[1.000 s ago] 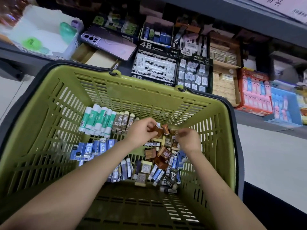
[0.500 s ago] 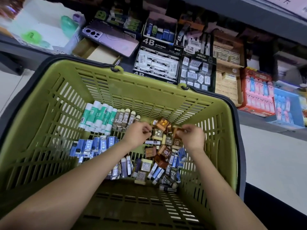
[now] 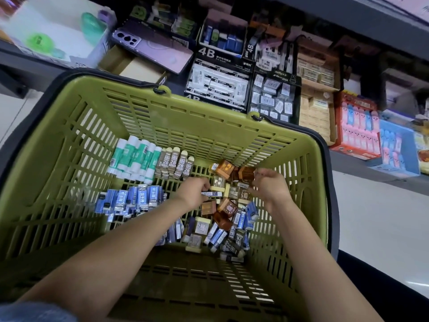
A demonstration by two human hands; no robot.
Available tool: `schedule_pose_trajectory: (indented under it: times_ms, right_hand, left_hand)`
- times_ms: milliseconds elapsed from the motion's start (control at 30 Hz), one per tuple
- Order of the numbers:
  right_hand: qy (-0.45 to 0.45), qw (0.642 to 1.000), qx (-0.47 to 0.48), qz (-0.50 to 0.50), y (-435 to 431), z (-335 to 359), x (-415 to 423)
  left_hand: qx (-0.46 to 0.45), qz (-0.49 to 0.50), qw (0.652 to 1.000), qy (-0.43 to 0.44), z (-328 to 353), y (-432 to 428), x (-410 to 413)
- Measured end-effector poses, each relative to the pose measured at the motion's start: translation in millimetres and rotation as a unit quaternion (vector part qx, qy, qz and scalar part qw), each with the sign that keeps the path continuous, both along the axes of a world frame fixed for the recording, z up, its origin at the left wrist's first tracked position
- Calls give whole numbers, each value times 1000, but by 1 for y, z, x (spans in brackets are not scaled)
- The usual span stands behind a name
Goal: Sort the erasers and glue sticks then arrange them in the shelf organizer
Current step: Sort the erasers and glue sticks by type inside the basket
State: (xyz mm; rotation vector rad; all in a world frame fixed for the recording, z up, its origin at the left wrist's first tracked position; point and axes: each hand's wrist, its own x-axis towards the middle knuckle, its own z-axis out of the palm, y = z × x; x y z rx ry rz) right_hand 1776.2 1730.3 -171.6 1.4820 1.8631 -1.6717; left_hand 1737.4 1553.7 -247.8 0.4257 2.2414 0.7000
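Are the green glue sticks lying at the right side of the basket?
No, the glue sticks lie in a row far left in the basket, beside the 2B erasers.

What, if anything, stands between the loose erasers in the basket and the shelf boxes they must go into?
The green basket's far wall rises between the loose eraser pile and the shelf boxes; erasers would need lifting over it. Nothing visible separates the left hand or right hand from the pile.

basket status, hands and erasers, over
Copy: left hand pinches a slim eraser; right hand over the unsorted pile, grip unclear. Glue sticks rowed in green basket. Nothing in the way.
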Motion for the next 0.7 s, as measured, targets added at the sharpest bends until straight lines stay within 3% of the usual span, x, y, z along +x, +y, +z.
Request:
schedule_pose_trajectory:
  times_ms: [100,233,267,367,433,700]
  right_hand:
    - [-116,961,141,207,-7,-6,18]
    - [-149,877,241,389,-18,-21,34]
    - [-160,839,275,440,-20,-24,37]
    - [-186,679,382,599,-25,-27,44]
    - [-191,619,407,644,-24,-24,44]
    - [-195,634,339,667,-22,-26,47]
  left_hand:
    - [1,-10,1000,-22,3,-2,1]
    - [8,-8,999,-45,14,-7,-3]
    - [13,0,998,-54,18,-9,-4]
    - [66,86,985,-136,31,-16,-7]
    - [117,152,961,-197,44,-19,-9]
    - [211,257,905,-266,82,-35,-14]
